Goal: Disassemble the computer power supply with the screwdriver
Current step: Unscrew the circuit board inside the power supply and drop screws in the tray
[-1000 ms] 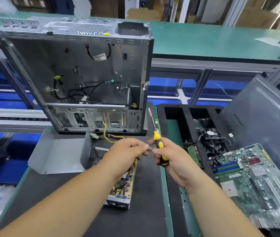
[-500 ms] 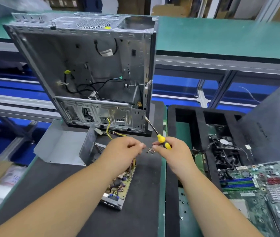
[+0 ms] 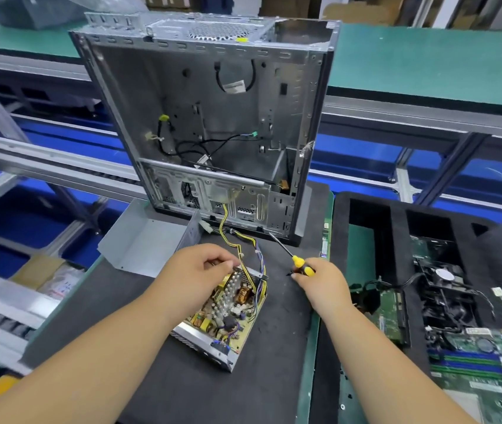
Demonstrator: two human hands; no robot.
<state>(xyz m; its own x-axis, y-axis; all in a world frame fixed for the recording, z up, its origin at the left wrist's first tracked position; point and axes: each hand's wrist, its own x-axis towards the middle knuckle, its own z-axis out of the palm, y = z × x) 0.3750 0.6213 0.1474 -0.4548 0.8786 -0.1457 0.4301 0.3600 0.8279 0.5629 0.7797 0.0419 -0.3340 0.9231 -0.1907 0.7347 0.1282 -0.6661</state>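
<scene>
Dark foam matting (image 3: 277,347) covers the bench, and on it near the middle lies the opened silver power supply with its yellowish circuit board exposed (image 3: 228,313). Its far edge is gripped by the left hand (image 3: 196,272) with curled fingers, while the right hand (image 3: 323,281), just to the right, holds the yellow-and-black-handled screwdriver (image 3: 295,260), shaft pointing away. Beyond stands an empty grey metal computer case (image 3: 213,117); a bent grey metal cover (image 3: 145,243) lies far left, a green motherboard (image 3: 485,359) near right.
</scene>
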